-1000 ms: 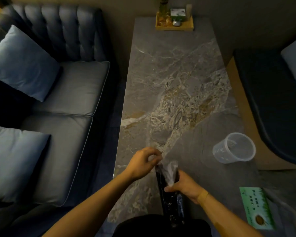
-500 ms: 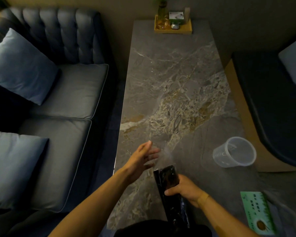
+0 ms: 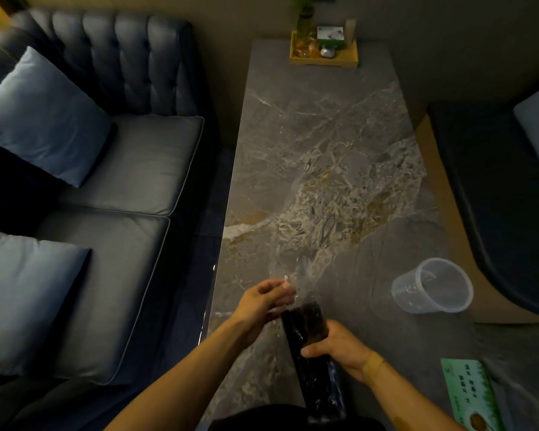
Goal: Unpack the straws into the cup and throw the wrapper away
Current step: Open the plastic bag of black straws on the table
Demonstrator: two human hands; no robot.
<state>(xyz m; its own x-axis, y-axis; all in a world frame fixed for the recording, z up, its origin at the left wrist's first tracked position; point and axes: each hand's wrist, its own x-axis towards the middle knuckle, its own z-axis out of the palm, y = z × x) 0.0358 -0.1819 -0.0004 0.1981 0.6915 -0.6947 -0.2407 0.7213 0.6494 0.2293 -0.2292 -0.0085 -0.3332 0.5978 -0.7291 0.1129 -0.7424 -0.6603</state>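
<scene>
A bundle of black straws (image 3: pixel 305 328) in a clear plastic wrapper (image 3: pixel 302 275) stands upright over the near edge of the marble table (image 3: pixel 324 135). My right hand (image 3: pixel 339 346) is wrapped around the bundle's middle. My left hand (image 3: pixel 265 301) is at the bundle's top left, its fingertips pinching the loose clear wrapper that sticks up above the straws. The clear plastic cup (image 3: pixel 433 286) stands upright and empty on the table to the right, well apart from both hands.
A dark blue sofa (image 3: pixel 122 166) with light blue cushions runs along the table's left side. A wooden tray (image 3: pixel 324 54) with small items sits at the far end. A green printed card (image 3: pixel 470 396) lies at the near right. A dark seat (image 3: pixel 495 188) borders the right.
My left hand opened and swung out from the bundle's top, then came back and closed its fingertips on the wrapper. The wrapper top now stands stretched upward. My right hand kept its grip.
</scene>
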